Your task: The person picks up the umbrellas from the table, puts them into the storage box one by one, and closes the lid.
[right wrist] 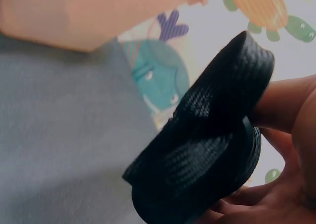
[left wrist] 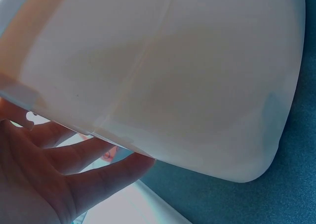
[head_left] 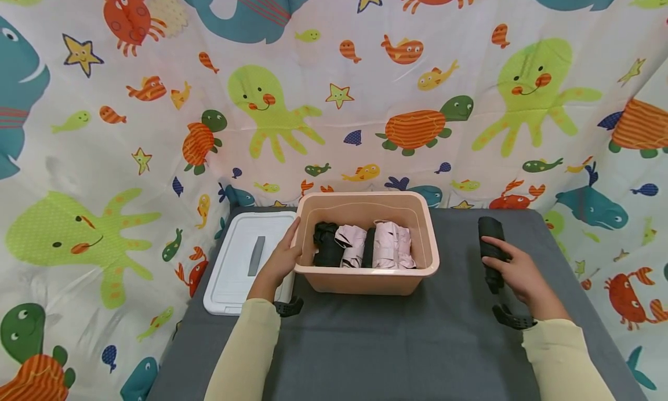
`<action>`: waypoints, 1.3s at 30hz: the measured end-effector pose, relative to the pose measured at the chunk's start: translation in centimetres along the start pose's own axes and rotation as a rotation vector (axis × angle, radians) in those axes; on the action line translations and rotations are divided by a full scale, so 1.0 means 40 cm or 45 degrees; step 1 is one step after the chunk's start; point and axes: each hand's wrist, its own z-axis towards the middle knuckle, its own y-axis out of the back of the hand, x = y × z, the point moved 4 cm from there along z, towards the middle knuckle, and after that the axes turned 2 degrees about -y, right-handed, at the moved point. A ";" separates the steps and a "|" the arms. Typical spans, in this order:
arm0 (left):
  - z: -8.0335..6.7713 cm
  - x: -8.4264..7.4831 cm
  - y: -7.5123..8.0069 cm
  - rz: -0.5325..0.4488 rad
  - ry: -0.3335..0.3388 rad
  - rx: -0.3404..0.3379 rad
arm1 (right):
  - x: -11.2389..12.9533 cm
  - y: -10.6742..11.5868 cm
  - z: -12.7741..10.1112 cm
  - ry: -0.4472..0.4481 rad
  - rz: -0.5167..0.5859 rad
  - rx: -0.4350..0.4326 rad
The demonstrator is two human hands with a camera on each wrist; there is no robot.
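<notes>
Black umbrella (head_left: 490, 251), probably folded, gripped in our right hand (head_left: 516, 276); four already in bin (head_left: 365, 276); left hand (head_left: 282, 259) flat against it.

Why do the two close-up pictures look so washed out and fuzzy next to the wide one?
Head view: evenly lit and sharp, though its wide lens bows the edges. Left wrist view: the pink bin fills the frame so near that it glares pale and soft beside the left hand. Right wrist view: the black folded umbrella in the right hand is close and slightly blurred.
</notes>
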 end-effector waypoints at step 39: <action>0.030 0.032 0.001 -0.030 -0.011 -0.034 | 0.295 -0.075 -0.025 0.375 -0.002 0.164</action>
